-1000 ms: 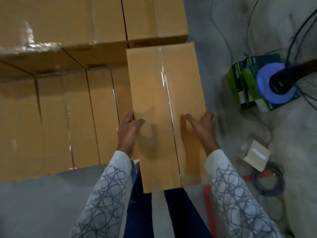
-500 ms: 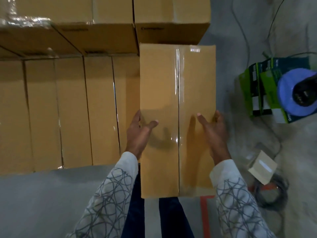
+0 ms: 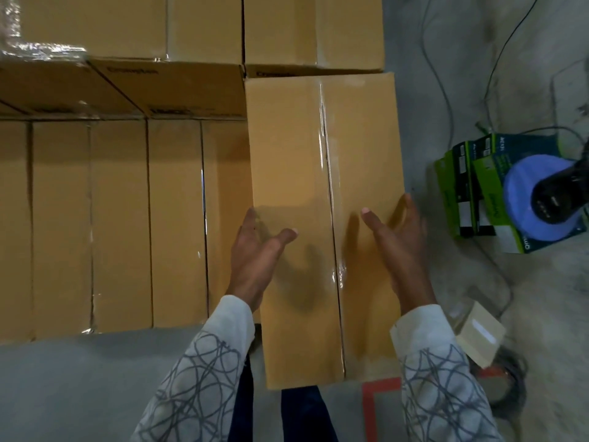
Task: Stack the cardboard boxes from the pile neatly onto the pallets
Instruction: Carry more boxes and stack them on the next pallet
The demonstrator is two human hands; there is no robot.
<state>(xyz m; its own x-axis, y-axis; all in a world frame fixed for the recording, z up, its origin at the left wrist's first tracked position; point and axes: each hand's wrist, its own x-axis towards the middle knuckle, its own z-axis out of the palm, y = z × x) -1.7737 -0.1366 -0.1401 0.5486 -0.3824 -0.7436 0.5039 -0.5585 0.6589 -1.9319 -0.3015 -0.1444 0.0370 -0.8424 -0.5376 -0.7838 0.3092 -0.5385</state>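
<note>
I saw my left hand [image 3: 255, 263] flat against the left side of a long brown cardboard box with clear tape down its middle [image 3: 299, 173]. My right hand [image 3: 401, 250] was flat against its right side. Both hands had straight fingers and a thumb lying over the top, so they pressed the box between them. I could not tell what the box sat on.

Just left of my left hand lay a low row of brown cardboard boxes [image 3: 118, 218]. Past my fingertips a higher row of the same boxes [image 3: 204, 27] met the far end of the long box. Well right of my right hand sat green and black packs [image 3: 455, 186] under a round blue thing [image 3: 519, 193]. Near my right sleeve lay a small pale box [image 3: 478, 333] on the grey floor [image 3: 63, 393].
</note>
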